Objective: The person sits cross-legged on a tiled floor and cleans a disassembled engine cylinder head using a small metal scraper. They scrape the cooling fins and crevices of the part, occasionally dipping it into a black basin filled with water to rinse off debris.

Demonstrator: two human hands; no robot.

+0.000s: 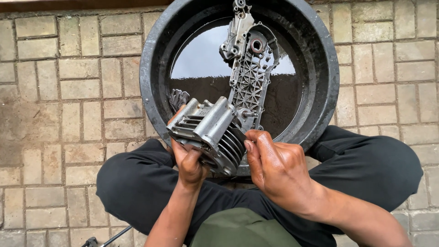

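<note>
My left hand point(188, 163) grips a grey metal finned engine cylinder point(208, 130) from below, holding it over the near rim of a round black basin point(153, 59). At the cylinder's right side, my right hand point(274, 165) has its fingers on the cooling fins. A long grey engine casing point(249, 68) with a ribbed lattice face leans inside the basin, its upper end near the far rim. Dark liquid point(201, 64) fills the basin and reflects the sky. My knees in black trousers sit on either side of the basin.
The ground is paved with light brown bricks point(68, 91). A small ribbed metal part point(178, 98) stands in the liquid at the basin's left. A thin dark rod point(112, 237) lies on the paving at the bottom left.
</note>
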